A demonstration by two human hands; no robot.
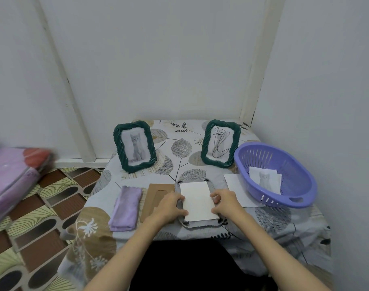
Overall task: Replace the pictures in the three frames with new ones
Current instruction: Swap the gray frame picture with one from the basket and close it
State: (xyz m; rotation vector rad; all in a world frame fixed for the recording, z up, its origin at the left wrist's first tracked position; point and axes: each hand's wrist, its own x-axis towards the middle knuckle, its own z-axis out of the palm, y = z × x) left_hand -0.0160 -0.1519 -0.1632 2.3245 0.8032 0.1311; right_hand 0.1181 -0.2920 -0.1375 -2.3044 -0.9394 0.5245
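A third frame lies face down at the table's front middle, with a white picture sheet lying blank side up in its back opening. My left hand pinches the sheet's left edge and my right hand its right edge. The brown cardboard backing lies just left of that frame. Two green twisted frames stand at the back: the left frame holds a grey cat picture, the right frame a black line drawing.
A purple plastic basket at the right holds cat pictures. A white sheet lies between basket and frame. A folded lilac cloth lies at the left. Walls close the back and right; a pink bundle sits far left.
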